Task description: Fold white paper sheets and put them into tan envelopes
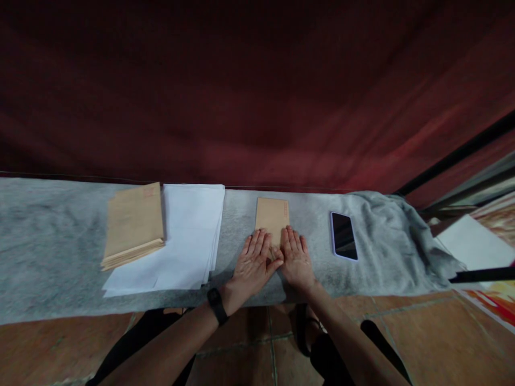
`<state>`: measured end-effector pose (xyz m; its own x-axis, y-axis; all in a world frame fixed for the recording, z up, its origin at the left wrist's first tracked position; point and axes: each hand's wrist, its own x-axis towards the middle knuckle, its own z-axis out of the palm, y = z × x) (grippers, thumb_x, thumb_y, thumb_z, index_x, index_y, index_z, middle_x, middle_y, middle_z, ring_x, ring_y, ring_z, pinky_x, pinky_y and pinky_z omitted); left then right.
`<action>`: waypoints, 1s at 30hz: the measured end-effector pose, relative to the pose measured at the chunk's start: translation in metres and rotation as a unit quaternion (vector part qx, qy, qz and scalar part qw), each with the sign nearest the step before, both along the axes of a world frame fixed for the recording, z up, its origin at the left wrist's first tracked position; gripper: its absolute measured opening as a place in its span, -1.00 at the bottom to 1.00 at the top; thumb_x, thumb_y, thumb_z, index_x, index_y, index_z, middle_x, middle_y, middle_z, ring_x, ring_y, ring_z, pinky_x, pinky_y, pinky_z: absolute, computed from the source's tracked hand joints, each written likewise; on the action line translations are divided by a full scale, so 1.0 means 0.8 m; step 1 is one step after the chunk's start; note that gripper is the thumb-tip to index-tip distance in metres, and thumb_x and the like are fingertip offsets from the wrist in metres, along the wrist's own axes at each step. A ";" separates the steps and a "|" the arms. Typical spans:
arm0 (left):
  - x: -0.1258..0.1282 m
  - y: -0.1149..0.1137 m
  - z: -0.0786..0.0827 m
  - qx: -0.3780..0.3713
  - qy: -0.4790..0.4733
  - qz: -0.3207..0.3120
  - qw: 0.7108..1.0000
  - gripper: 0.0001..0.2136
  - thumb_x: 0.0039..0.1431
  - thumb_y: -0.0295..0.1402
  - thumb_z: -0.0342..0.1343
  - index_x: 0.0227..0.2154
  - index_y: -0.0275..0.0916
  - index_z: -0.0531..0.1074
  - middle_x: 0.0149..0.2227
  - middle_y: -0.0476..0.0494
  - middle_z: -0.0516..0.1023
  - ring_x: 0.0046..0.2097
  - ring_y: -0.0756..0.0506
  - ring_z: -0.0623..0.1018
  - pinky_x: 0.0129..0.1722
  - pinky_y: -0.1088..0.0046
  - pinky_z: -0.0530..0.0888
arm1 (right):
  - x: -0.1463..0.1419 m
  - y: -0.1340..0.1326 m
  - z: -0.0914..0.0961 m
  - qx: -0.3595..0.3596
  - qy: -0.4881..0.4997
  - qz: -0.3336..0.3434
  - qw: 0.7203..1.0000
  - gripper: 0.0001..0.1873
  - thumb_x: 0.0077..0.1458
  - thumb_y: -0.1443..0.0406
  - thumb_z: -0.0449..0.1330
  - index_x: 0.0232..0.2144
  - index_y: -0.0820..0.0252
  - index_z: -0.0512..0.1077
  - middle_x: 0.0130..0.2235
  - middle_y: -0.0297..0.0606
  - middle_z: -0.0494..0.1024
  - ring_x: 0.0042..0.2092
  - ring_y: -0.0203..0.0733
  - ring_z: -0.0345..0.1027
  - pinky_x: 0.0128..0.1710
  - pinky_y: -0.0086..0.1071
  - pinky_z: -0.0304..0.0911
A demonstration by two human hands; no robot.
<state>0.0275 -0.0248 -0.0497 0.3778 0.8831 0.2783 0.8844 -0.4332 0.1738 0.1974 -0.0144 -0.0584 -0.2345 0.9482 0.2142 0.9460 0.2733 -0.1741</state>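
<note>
A brown paper envelope [272, 214] with small red print at its upper right lies flat on the grey cloth in front of me. My left hand [253, 260] rests palm down across its lower left part, fingers stretched out and the thumb reaching toward the other hand. On the lower right part lies my right hand [296, 257], also palm down, with its fingers extended. Both hands touch the envelope and hide its near end. Neither hand grips anything.
The grey cloth [241, 214] covers a narrow table. A stack of brown envelopes [134, 220] overlaps white paper sheets [193, 230] on the left. On the right lies a phone [344, 236]. A dark red curtain [257, 118] hangs behind; white paper [478, 244] sits far right.
</note>
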 end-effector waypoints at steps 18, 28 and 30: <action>-0.005 0.028 0.005 0.004 0.038 0.038 0.999 -0.39 0.39 -0.14 -0.15 0.38 -0.41 0.05 0.41 -0.37 0.09 0.45 -0.26 0.03 0.41 0.04 0.02 | 0.015 -0.014 0.002 0.030 -0.005 0.025 0.999 -0.34 0.41 0.08 -0.09 0.38 0.38 0.06 0.40 0.03 0.13 0.39 0.06 0.04 0.36 0.00 -0.06; 0.002 0.020 0.013 -0.032 0.033 -0.128 0.991 -0.49 0.46 -0.19 -0.21 0.38 -0.26 0.08 0.43 -0.21 0.10 0.44 -0.16 0.07 0.42 0.14 0.01 | 0.039 -0.007 0.010 -0.043 -0.015 0.075 0.996 -0.36 0.41 0.11 -0.08 0.39 0.32 0.06 0.43 -0.04 0.05 0.42 0.01 -0.05 0.40 -0.02 -0.11; 0.002 0.020 0.014 -0.039 0.031 -0.127 0.991 -0.48 0.46 -0.16 -0.21 0.38 -0.26 0.09 0.43 -0.22 0.09 0.44 -0.18 0.06 0.42 0.13 0.00 | 0.049 -0.003 0.014 -0.072 -0.005 0.091 0.993 -0.30 0.39 0.03 -0.04 0.40 0.27 0.03 0.44 -0.08 0.03 0.43 0.01 -0.08 0.40 -0.02 -0.09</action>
